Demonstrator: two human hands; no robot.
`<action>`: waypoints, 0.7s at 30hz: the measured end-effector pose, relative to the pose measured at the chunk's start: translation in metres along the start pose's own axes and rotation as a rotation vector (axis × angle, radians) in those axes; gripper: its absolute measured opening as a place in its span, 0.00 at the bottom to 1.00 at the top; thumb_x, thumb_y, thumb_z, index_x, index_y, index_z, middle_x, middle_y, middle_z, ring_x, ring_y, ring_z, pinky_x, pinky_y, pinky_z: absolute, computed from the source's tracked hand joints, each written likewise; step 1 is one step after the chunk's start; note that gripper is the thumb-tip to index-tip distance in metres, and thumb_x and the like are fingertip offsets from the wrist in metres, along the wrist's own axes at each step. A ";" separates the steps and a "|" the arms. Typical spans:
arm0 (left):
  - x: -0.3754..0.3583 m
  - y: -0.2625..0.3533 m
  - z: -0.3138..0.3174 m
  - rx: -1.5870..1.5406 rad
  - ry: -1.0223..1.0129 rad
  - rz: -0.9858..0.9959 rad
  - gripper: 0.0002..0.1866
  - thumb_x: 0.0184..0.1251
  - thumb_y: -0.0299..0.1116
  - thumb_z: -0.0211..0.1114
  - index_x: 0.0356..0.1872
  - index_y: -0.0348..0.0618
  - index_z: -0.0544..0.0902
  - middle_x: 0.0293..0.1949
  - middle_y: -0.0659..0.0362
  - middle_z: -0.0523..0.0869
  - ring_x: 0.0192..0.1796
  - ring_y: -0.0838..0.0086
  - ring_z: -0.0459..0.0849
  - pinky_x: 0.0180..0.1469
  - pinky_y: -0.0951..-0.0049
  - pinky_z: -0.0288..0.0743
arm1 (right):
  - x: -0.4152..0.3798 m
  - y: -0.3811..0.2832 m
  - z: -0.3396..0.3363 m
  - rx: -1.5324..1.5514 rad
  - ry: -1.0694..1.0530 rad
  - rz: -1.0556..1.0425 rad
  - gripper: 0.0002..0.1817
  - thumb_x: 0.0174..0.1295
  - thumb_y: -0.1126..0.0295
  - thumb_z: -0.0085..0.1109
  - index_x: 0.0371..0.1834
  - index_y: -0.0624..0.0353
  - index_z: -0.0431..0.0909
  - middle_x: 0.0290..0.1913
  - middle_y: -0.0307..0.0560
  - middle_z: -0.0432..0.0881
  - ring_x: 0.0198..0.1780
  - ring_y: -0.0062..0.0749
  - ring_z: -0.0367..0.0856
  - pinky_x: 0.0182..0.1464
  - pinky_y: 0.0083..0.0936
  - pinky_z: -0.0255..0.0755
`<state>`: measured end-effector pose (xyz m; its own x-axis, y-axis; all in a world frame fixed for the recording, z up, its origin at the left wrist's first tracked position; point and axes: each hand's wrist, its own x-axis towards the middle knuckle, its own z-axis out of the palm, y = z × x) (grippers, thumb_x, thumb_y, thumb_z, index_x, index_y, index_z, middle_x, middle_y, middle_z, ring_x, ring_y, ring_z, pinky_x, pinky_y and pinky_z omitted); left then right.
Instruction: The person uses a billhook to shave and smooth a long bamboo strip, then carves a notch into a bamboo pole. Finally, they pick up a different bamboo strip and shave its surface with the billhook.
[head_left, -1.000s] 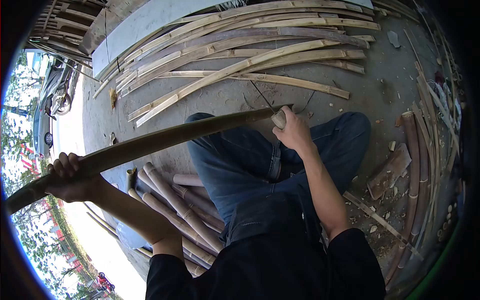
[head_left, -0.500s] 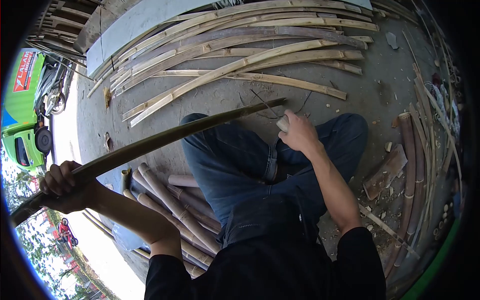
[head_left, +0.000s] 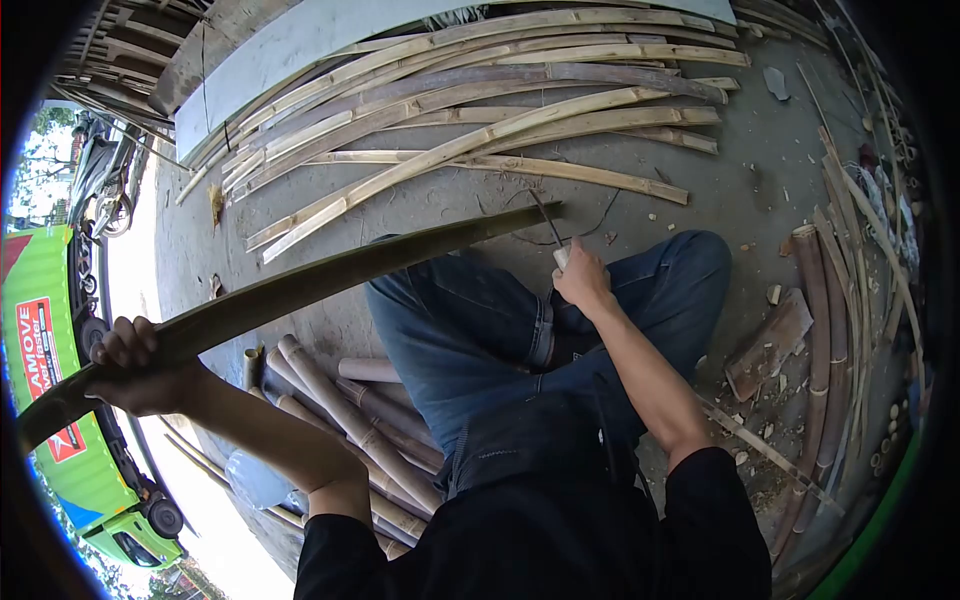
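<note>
My left hand (head_left: pixel 140 368) is wrapped round a long green split bamboo strip (head_left: pixel 310 283) near its lower left end. The strip slants up to the right over my left knee, and its thin far tip lies in front of my crossed legs. In my right hand (head_left: pixel 588 278) is a knife (head_left: pixel 546 218) with a pale handle and a dark narrow blade. The blade points up and away from me, overlapping the strip close to its tip in this view.
Several split bamboo strips (head_left: pixel 560 112) lie across the floor ahead. Bamboo poles (head_left: pixel 350 405) are stacked by my left hip. On the right are more poles (head_left: pixel 815 320), a worn wooden block (head_left: pixel 770 345) and scattered chips. A green truck (head_left: pixel 85 480) stands on the road at left.
My right hand has moved slightly left and towards me, and the knife blade has turned more upright. The bamboo strip has shifted a little. The truck has moved down the left side of the view.
</note>
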<state>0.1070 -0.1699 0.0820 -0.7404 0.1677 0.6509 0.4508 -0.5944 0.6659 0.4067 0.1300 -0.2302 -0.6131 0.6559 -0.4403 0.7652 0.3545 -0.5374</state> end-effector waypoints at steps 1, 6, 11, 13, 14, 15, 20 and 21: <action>-0.002 0.000 0.002 0.030 0.071 0.015 0.28 0.78 0.60 0.50 0.29 0.44 0.71 0.21 0.64 0.64 0.22 0.78 0.63 0.24 0.77 0.60 | -0.002 0.003 0.006 0.004 -0.001 -0.018 0.34 0.55 0.65 0.68 0.64 0.68 0.67 0.42 0.71 0.85 0.49 0.66 0.84 0.54 0.53 0.77; 0.001 -0.004 0.009 0.168 0.180 0.029 0.30 0.81 0.62 0.41 0.31 0.44 0.71 0.22 0.64 0.63 0.22 0.77 0.61 0.24 0.76 0.59 | -0.020 -0.028 -0.006 0.012 0.000 -0.125 0.34 0.57 0.64 0.69 0.65 0.67 0.67 0.43 0.71 0.85 0.49 0.66 0.85 0.55 0.52 0.78; 0.001 -0.006 0.000 0.090 0.135 0.010 0.31 0.81 0.63 0.39 0.31 0.44 0.70 0.22 0.63 0.64 0.22 0.75 0.62 0.24 0.74 0.59 | 0.022 0.020 0.005 -0.037 -0.006 0.056 0.32 0.57 0.65 0.68 0.63 0.68 0.67 0.43 0.71 0.85 0.49 0.65 0.85 0.54 0.49 0.79; -0.003 -0.004 0.003 0.130 0.210 0.011 0.31 0.81 0.63 0.37 0.31 0.45 0.70 0.22 0.63 0.64 0.22 0.75 0.61 0.24 0.74 0.59 | -0.025 -0.032 0.000 0.068 0.006 -0.161 0.35 0.55 0.65 0.68 0.66 0.69 0.67 0.43 0.73 0.85 0.49 0.66 0.85 0.55 0.50 0.78; -0.001 -0.006 0.004 0.189 0.311 0.038 0.32 0.81 0.63 0.36 0.31 0.45 0.71 0.22 0.63 0.65 0.22 0.75 0.61 0.23 0.74 0.59 | -0.028 -0.041 0.001 0.097 -0.014 -0.161 0.37 0.55 0.64 0.69 0.67 0.67 0.67 0.43 0.73 0.85 0.49 0.65 0.85 0.55 0.50 0.78; 0.000 -0.010 0.004 0.168 0.305 0.051 0.32 0.81 0.63 0.36 0.31 0.45 0.71 0.22 0.63 0.65 0.22 0.75 0.61 0.23 0.74 0.59 | -0.016 -0.037 -0.001 0.098 0.012 -0.166 0.37 0.55 0.64 0.69 0.67 0.67 0.67 0.43 0.73 0.85 0.49 0.65 0.85 0.55 0.50 0.78; -0.009 -0.006 -0.015 0.195 0.354 0.024 0.32 0.81 0.63 0.36 0.31 0.45 0.72 0.22 0.63 0.65 0.22 0.74 0.61 0.22 0.75 0.59 | 0.068 0.043 0.028 -0.106 0.030 0.054 0.34 0.54 0.67 0.70 0.65 0.64 0.70 0.44 0.66 0.86 0.51 0.62 0.85 0.55 0.48 0.79; -0.009 -0.010 -0.015 0.255 0.444 0.054 0.32 0.81 0.63 0.36 0.31 0.45 0.72 0.22 0.63 0.64 0.22 0.75 0.61 0.22 0.75 0.60 | 0.075 0.040 0.020 -0.139 0.013 0.065 0.33 0.54 0.67 0.70 0.64 0.64 0.71 0.44 0.66 0.86 0.51 0.61 0.85 0.55 0.47 0.79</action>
<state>0.1019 -0.1773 0.0638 -0.8283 -0.2410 0.5059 0.5603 -0.3728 0.7397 0.3878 0.1805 -0.2990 -0.5594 0.6888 -0.4612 0.8236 0.3991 -0.4029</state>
